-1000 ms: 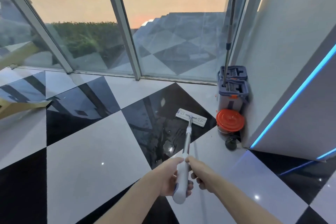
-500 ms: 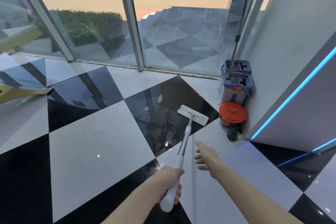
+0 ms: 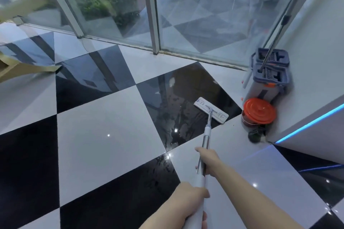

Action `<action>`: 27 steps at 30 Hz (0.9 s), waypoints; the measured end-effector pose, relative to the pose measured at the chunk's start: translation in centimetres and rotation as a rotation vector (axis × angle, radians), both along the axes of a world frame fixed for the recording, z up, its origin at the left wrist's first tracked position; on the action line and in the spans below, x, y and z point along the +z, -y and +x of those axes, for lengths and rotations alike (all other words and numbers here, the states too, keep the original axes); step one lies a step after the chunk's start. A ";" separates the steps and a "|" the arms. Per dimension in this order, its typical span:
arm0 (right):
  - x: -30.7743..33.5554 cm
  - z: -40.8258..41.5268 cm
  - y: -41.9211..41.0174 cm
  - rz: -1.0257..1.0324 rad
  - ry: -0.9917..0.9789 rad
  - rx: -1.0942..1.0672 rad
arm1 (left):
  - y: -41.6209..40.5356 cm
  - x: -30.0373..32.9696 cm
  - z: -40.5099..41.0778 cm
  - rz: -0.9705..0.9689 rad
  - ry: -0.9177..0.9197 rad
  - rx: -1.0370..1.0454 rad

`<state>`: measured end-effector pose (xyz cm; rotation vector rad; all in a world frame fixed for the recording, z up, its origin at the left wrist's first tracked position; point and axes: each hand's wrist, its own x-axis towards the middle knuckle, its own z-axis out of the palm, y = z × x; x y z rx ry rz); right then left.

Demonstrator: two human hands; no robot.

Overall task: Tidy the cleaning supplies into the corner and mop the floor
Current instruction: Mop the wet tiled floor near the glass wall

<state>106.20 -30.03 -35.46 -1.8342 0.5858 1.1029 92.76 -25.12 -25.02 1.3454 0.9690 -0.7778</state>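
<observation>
The right hand [image 3: 208,161], which was off the handle a moment ago, is now closed again around the flat mop's [image 3: 211,110] pole, higher up than the left hand [image 3: 188,202] gripping its end. So mopping can continue. The mop head lies on a wet black tile of the checkered floor [image 3: 104,135], near the mop bucket [image 3: 270,80] and red-lidded pail [image 3: 259,110] in the corner by the glass wall [image 3: 204,15].

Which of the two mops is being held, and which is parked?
The flat mop on the black tile is held by both hands; the other mop stands unheld in the grey bucket in the corner.
</observation>
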 end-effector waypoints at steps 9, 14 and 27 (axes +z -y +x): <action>-6.4 8.7 -2.9 -0.048 -0.079 -0.107 | -1.6 -5.2 8.0 0.201 -0.016 0.046; -8.0 11.6 -3.4 -0.036 -0.098 -0.106 | -1.7 -6.8 9.6 0.298 -0.027 -0.094; -9.4 6.6 -5.0 -0.048 -0.069 0.082 | -4.0 -8.1 2.5 0.077 -0.041 0.053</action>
